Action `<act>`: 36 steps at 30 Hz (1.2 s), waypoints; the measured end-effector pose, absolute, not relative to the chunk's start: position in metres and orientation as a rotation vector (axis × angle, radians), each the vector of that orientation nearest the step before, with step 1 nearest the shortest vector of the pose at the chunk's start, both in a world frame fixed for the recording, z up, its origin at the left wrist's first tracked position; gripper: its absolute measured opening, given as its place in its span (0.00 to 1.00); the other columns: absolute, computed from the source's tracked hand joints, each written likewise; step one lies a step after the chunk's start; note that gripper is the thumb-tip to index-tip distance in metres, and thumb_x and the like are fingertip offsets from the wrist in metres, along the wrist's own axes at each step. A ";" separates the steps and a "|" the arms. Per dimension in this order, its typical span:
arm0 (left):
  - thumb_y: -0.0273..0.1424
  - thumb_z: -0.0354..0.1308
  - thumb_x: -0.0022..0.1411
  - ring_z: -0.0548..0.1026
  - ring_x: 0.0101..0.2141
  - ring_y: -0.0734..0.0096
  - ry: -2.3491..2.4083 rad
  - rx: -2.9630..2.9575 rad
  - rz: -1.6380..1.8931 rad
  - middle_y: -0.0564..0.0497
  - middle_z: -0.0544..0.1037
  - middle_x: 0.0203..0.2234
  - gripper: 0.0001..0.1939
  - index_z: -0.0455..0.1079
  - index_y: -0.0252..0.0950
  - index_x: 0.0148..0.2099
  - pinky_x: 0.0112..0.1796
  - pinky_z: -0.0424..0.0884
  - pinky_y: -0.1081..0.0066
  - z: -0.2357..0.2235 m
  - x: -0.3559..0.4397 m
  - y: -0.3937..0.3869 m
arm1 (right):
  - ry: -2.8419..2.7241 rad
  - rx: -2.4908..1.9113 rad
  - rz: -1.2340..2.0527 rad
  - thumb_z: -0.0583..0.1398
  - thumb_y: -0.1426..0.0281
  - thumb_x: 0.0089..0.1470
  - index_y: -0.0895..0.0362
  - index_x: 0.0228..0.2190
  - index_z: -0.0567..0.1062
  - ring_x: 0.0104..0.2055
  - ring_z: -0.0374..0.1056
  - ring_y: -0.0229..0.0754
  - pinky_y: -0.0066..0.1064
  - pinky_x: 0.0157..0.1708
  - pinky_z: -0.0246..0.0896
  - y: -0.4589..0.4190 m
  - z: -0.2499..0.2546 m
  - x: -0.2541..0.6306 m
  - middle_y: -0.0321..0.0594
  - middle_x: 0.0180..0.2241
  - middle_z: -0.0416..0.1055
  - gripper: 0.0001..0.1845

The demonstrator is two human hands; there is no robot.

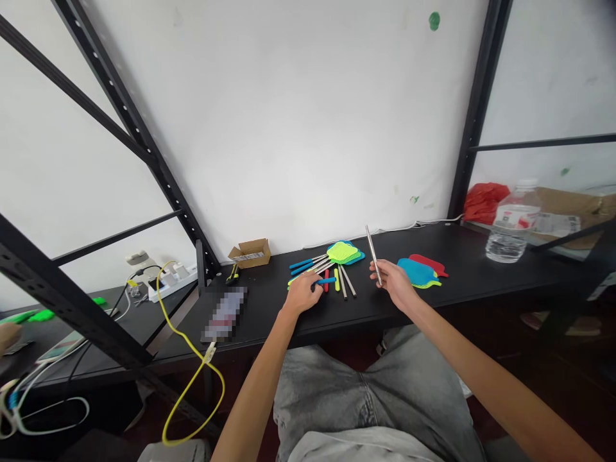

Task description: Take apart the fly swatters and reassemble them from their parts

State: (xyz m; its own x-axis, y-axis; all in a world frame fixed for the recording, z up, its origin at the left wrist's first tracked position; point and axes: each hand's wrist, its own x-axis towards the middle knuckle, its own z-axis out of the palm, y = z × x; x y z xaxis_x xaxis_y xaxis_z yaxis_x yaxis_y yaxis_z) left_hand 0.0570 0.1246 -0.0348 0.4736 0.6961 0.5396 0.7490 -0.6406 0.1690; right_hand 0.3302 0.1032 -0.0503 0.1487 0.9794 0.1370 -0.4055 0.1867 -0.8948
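1. While the left hand (304, 292) grips a blue handle (328, 280) low over the black bench (276, 314), the right hand (392, 280) pinches a silver rod (373, 253), its upper end tilted leftward.
2. Between the hands lie a red handle (326, 282), a yellow-green handle (337, 280) and two loose rods (348, 282).
3. Just beside the right hand, a blue mesh head (418, 272) partly covers a red one (433, 264).
4. Farther back, yellow-green and blue mesh heads (342, 252) sit piled by blue-handled rods (303, 264).
5. Near the wall (308, 128) stands an open cardboard box (254, 258).
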 end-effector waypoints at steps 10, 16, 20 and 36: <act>0.28 0.51 0.59 0.75 0.42 0.63 -1.329 -2.618 -0.919 0.50 0.79 0.40 0.13 0.75 0.38 0.42 0.43 0.69 0.68 -0.040 0.054 0.130 | -0.840 -0.762 1.170 0.68 0.61 0.45 0.55 0.30 0.81 0.32 0.67 0.37 0.26 0.28 0.61 0.105 -0.053 0.328 0.38 0.32 0.72 0.11; 0.28 0.51 0.58 0.75 0.39 0.64 -1.346 -2.624 -0.885 0.51 0.80 0.37 0.12 0.75 0.39 0.41 0.39 0.69 0.70 -0.038 0.055 0.129 | -0.854 -0.709 1.135 0.68 0.61 0.45 0.54 0.27 0.79 0.24 0.59 0.35 0.29 0.24 0.57 0.104 -0.053 0.326 0.33 0.23 0.64 0.10; 0.28 0.51 0.58 0.75 0.39 0.64 -1.358 -2.622 -0.866 0.51 0.79 0.37 0.12 0.75 0.39 0.40 0.38 0.68 0.70 -0.036 0.056 0.127 | -0.865 -0.683 1.156 0.69 0.61 0.44 0.55 0.25 0.77 0.23 0.58 0.34 0.28 0.23 0.56 0.101 -0.051 0.322 0.31 0.20 0.60 0.11; 0.28 0.53 0.58 0.75 0.41 0.63 -1.344 -2.636 -0.896 0.50 0.79 0.39 0.12 0.75 0.39 0.42 0.43 0.69 0.68 -0.034 0.057 0.123 | -1.219 -0.863 1.152 0.64 0.59 0.49 0.56 0.36 0.80 0.29 0.68 0.39 0.28 0.24 0.58 0.092 -0.048 0.313 0.45 0.34 0.79 0.16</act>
